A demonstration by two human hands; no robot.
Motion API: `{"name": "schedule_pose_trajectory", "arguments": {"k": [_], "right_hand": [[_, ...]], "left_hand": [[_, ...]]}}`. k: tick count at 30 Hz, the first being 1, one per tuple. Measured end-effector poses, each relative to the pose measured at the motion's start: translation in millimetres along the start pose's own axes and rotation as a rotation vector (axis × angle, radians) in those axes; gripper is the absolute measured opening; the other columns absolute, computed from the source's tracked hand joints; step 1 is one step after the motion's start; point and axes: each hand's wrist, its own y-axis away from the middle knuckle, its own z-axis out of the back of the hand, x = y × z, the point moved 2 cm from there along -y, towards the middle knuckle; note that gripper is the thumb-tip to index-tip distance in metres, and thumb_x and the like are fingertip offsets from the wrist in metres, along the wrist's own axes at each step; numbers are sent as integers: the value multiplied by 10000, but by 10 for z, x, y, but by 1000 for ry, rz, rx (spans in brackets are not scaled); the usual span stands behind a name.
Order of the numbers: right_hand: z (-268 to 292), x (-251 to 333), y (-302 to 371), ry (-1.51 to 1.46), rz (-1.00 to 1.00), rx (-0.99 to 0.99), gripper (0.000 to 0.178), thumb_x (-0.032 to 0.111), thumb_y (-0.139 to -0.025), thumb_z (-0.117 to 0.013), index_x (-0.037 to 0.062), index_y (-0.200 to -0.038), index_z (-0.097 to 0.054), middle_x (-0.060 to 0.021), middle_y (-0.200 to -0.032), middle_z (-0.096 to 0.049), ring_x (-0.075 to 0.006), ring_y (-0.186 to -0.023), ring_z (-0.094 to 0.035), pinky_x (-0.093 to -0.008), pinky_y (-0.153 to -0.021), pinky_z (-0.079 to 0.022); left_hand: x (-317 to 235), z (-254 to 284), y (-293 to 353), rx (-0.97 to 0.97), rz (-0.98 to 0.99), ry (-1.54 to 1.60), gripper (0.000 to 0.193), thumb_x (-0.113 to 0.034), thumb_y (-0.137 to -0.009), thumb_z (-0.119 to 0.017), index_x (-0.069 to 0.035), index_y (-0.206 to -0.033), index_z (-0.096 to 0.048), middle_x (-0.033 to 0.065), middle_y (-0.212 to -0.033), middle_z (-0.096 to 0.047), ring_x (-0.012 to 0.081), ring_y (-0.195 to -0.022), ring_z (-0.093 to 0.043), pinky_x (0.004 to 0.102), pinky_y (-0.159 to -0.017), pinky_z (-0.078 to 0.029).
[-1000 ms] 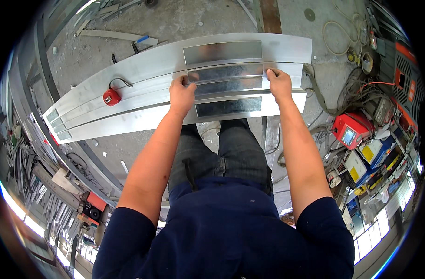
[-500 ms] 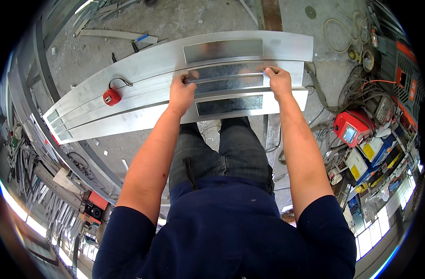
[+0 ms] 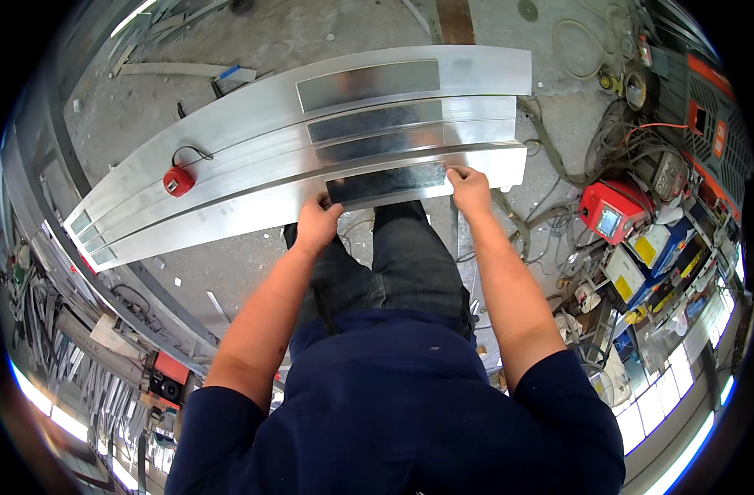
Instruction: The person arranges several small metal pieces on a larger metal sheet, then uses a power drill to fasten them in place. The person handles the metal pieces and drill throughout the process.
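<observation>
Standing over the near long edge of the closest silver panel (image 3: 228,221), the person has both bare hands on a dark, glossy rectangle (image 3: 387,183) set close along that edge, right of the panel's middle. The left hand (image 3: 317,224) is at its left short end, fingers curled in and narrow; the right hand (image 3: 471,194) has its fingers drawn together by the right short end. I can't tell from here whether either is pinching a rim or just resting on it, nor whether the rectangle is let into the metal or laid on top.

If it is a loose plate, I'd expect it to be fairly light, stiff and slick, easy to scuff, with edges that could be sharp on bare skin. The two short ends look the sensible hold, thumbs kept off the shiny face. The long panel itself looks apt to flex, so better taken far apart.

Beyond lie narrower silver strips (image 3: 494,110), a red tape measure (image 3: 177,181) toward their left ends, then the broad far panel (image 3: 480,70).
</observation>
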Motion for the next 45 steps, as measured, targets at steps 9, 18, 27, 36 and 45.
{"name": "schedule_pose_trajectory", "arguments": {"k": [9,18,27,36,45], "right_hand": [[-63,-9,3,-277,-141,36,231,142,-855,-695,-35,-1000,-732,-55,-885,-709,-123,-817,-605,-266,-752,-470],[-47,-78,-40,-305,-119,71,246,168,-857,-713,-23,-1011,-734,-39,-864,-692,-108,-789,-580,-263,-733,-463],[-42,-60,-44,-342,-128,106,275,182,-861,-715,-36,-1027,-725,-55,-901,-700,-123,-814,-596,-271,-740,-469],[-54,-51,-39,-367,-102,88,269,184,-865,-694,-27,-1030,-724,-78,-891,-706,-145,-809,-609,-287,-741,-478],[-86,-134,-83,-328,-125,57,289,209,-854,-695,-19,-1030,-724,-86,-887,-712,-158,-802,-624,-304,-730,-486]], "left_hand": [[-92,29,76,-33,-10,181,307,-99,-798,-662,34,-1074,-644,36,-920,-622,137,-846,-565,261,-782,-457],[-33,92,52,0,8,280,304,-55,-802,-663,20,-1096,-646,22,-934,-601,127,-879,-554,249,-810,-442],[61,68,21,-13,-22,383,312,-73,-797,-675,21,-1093,-654,20,-934,-612,118,-858,-563,252,-784,-459],[25,49,43,-1,-38,450,341,-75,-807,-662,29,-1130,-632,21,-939,-610,118,-867,-557,247,-798,-451],[160,220,58,24,15,331,439,-106,-848,-645,58,-1250,-580,126,-1174,-633,202,-1079,-584,291,-960,-432]]}}
